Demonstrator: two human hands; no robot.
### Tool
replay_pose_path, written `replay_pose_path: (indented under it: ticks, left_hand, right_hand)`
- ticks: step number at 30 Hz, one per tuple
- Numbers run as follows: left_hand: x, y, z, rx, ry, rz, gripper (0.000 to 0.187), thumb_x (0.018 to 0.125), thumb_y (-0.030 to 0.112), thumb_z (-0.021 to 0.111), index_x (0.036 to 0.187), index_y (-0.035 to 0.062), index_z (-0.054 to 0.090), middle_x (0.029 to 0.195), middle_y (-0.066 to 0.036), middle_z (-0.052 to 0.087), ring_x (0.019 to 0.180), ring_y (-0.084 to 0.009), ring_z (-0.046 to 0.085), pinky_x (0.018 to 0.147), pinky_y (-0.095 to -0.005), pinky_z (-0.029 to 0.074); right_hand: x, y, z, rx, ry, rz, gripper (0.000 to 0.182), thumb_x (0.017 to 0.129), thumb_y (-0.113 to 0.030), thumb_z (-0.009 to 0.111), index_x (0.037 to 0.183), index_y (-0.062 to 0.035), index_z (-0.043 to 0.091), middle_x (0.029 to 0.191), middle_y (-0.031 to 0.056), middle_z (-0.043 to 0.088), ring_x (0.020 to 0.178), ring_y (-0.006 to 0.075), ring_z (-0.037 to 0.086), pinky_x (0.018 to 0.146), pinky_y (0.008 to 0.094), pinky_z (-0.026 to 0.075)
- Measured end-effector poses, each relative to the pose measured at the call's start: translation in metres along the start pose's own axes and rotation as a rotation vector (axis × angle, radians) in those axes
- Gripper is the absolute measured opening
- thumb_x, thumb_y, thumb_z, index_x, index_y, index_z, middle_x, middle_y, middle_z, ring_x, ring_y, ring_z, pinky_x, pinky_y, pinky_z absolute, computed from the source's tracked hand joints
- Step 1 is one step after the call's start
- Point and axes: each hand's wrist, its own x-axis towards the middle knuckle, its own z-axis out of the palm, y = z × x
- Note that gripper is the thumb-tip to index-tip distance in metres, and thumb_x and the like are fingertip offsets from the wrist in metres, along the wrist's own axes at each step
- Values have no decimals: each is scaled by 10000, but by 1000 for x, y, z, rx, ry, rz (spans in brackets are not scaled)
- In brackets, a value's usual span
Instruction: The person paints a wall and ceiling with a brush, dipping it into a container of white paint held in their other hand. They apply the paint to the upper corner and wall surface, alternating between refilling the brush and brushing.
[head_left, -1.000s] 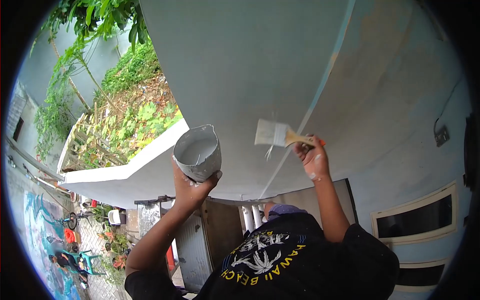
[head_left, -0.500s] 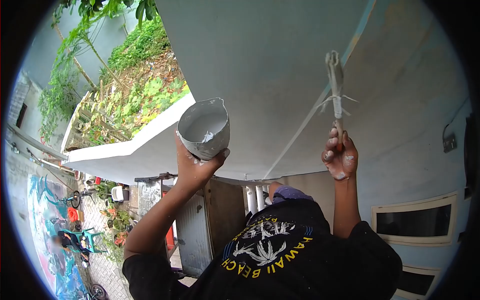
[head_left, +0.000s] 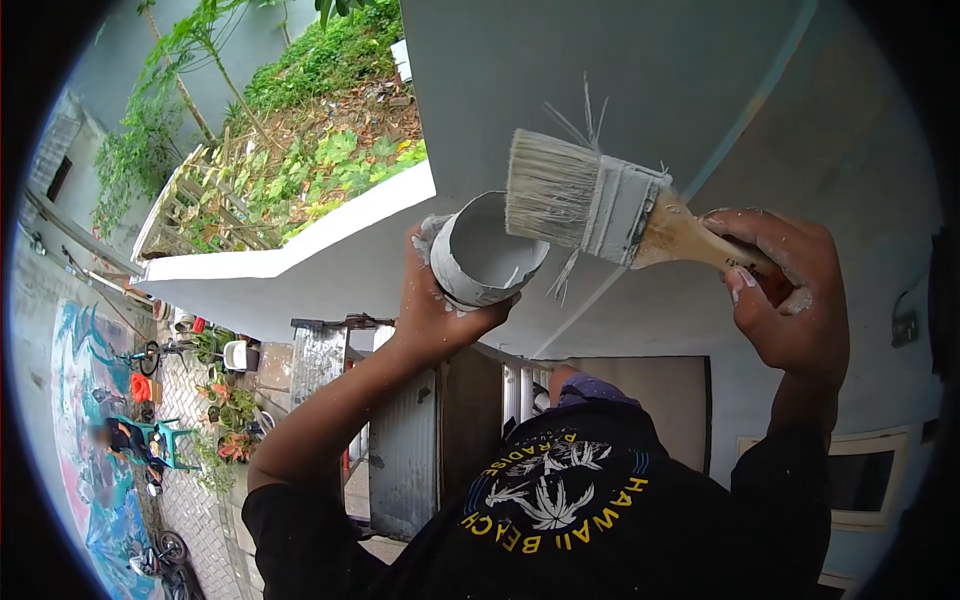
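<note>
In my left hand (head_left: 440, 310) is a paint-stained grey cup (head_left: 470, 281), its mouth tilted toward me, with pale grey paint (head_left: 492, 250) inside. Those fingers wrap its left and lower sides and carry paint smears. My right hand (head_left: 800, 280) grips the wooden handle of a wide flat paintbrush (head_left: 620, 210). Its bristles point left, and their tips overlap the cup's upper right rim in this view. Grey paint coats the bristles and ferrule, and stray bristles stick out at the sides. White flecks mark my right fingers and thumb.
A grey wall (head_left: 580, 60) with a pale diagonal line rises ahead, beside a white-topped ledge (head_left: 300, 245). Plants (head_left: 330, 90) grow beyond it. Far below at left are a seated person (head_left: 125, 438), a green chair (head_left: 175, 445) and motorbikes. A metal panel (head_left: 403, 450) stands below.
The paintbrush has come from upright near the wall to beside the cup, turned flat with bristles leftward. The cup has shifted right and tilted, and the whole view has moved slightly.
</note>
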Motion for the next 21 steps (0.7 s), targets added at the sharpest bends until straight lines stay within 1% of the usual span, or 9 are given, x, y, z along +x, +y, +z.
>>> replay_pose_path:
  ticks: [2,3,5,9,11,12,14,18,21]
  left_hand:
    - [0,0,2,-26,21,-8,928,765,142,911,1428,30,271,1339,-167,548,1246,-247,611,1069,-381,484]
    - [0,0,2,-52,35,-12,926,763,143,912,1425,27,275,1337,-169,545,1237,-245,613,1059,-376,492]
    - [0,-1,4,-72,57,-28,919,763,150,913,1419,22,282,1329,-171,546,1229,-246,616,1051,-376,496]
    - [0,-8,6,-33,115,2,897,765,173,913,1401,2,305,1300,-181,558,1217,-253,619,1032,-373,504]
    - [1,-4,5,3,130,1,890,764,179,912,1396,-5,313,1292,-186,568,1210,-258,626,1025,-379,508]
    - [1,-2,5,39,145,-6,884,763,186,911,1391,-11,320,1284,-191,579,1203,-262,632,1018,-385,512]
    - [1,-1,5,48,153,-19,889,757,186,911,1392,-15,322,1276,-197,587,1194,-272,640,1010,-390,516]
    - [-1,-12,5,58,164,-4,904,739,189,912,1393,-25,325,1266,-214,598,1169,-299,660,989,-404,528]
    - [-1,-14,4,35,149,3,920,732,195,915,1398,-26,321,1260,-217,598,1170,-304,660,990,-403,527]
  right_hand:
    - [7,-2,1,-107,-98,-145,458,764,-49,656,1201,83,698,925,178,737,710,182,699,606,309,540]
    - [9,-7,2,-106,-100,-148,458,764,-49,656,1201,83,698,925,178,737,710,182,699,606,309,540]
    - [15,-20,5,-240,-173,-27,443,748,-12,615,1169,87,713,989,235,732,891,260,740,795,363,589]
    - [19,-36,19,-420,-112,-116,417,775,-15,647,1174,95,704,962,233,726,818,291,728,757,390,577]
    - [24,-49,24,-489,-215,-71,399,810,-25,677,1187,104,690,932,227,713,773,332,705,723,419,553]
    - [24,-52,28,-490,-213,-72,399,810,-25,677,1187,104,690,932,227,713,773,332,705,723,419,553]
    - [25,-55,35,-534,-235,-106,407,820,-23,700,1205,103,674,935,229,703,770,371,695,716,447,541]
    - [30,-60,48,-554,-238,-115,408,831,-19,706,1220,98,662,960,238,706,790,387,702,729,464,545]
    - [33,-56,59,-535,-294,-60,394,845,-19,705,1219,95,656,983,247,707,834,399,713,749,467,551]
